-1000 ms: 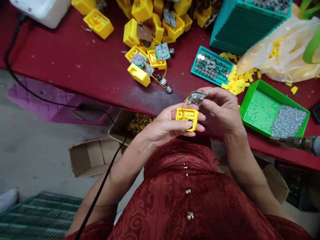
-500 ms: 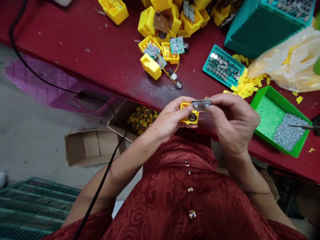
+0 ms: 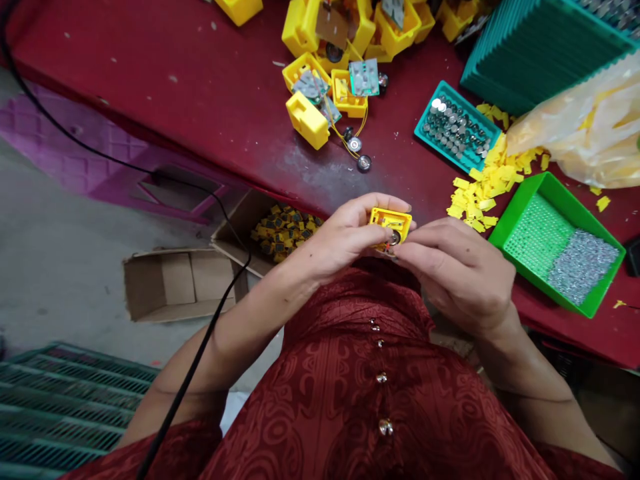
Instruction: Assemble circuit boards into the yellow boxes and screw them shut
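Note:
My left hand (image 3: 345,233) is closed around a small open yellow plastic case (image 3: 391,219), its thumb lying across the near side. Inside the case sit thin wires and a round dark part with a metallic centre (image 3: 395,237). My right hand (image 3: 460,267) is closed in a pinch at the case's lower right edge. Between its fingertips and the case, a small circuit board (image 3: 388,248) with a red component shows only as a sliver; most of it is hidden by the fingers.
Yellow cases with boards and wired discs (image 3: 307,120) lie on the red table (image 3: 200,100). To the right are a teal tray (image 3: 425,133) of metal discs, yellow pieces (image 3: 475,200) and a green tray (image 3: 530,213) of small metal parts. A black cable (image 3: 200,360) crosses my left arm.
My right hand has brought the circuit board down from above the case to its lower edge. The case has turned in my left hand and moved slightly right.

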`<state>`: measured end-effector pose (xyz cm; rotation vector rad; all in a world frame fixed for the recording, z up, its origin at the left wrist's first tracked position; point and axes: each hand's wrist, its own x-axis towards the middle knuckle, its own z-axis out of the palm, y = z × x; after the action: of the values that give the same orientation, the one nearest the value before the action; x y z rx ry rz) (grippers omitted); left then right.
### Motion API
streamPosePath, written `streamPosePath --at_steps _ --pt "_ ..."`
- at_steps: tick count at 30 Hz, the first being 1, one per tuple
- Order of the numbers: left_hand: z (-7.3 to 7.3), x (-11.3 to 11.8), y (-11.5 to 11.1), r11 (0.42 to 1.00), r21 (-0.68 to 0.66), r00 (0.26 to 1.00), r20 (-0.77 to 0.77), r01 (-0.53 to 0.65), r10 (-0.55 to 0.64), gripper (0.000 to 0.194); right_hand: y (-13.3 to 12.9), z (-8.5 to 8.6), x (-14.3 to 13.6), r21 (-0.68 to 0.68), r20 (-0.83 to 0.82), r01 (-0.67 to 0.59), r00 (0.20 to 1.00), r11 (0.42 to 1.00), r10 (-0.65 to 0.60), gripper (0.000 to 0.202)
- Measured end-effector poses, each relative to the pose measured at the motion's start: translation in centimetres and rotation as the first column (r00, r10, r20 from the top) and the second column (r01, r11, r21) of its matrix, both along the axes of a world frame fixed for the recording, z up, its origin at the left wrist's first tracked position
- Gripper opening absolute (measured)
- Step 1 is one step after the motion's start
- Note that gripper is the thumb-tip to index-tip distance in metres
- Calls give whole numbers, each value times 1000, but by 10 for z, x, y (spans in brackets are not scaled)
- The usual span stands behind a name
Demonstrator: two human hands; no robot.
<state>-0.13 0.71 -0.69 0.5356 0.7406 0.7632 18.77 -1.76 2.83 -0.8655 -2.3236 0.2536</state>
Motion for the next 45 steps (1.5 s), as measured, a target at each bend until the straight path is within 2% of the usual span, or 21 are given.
streamPosePath --at_steps 8,16,22,27,32,36,38,41,45 --pt "0 1 1 995 75 997 38 61 -64 34 -6 7 1 -7 25 -1 1000 1000 1 16" --pt "5 1 1 995 -13 994 39 99 -98 33 -7 10 3 -7 58 12 998 1000 -12 17" --pt "2 1 2 993 40 994 15 110 -111 40 -7 14 4 -37 50 20 999 999 -18 16" --pt "3 2 3 993 59 995 4 104 -104 35 -7 14 5 -39 38 12 999 999 -10 16" --pt "7 4 5 995 -2 995 -27 97 -97 34 -6 11 4 -31 73 29 997 999 -26 12" --pt "8 3 5 987 -122 992 81 103 -94 33 -3 12 6 -86 90 94 992 992 -87 10" --pt "8 2 3 984 -152 990 114 95 -78 35 -1 13 8 -135 95 120 990 984 -108 12" --pt "8 2 0 986 -138 994 75 95 -86 44 4 13 12 -186 116 130 987 974 -110 13" --pt "8 5 -3 994 -71 997 26 81 -79 54 10 8 12 -166 126 156 983 974 -136 13"
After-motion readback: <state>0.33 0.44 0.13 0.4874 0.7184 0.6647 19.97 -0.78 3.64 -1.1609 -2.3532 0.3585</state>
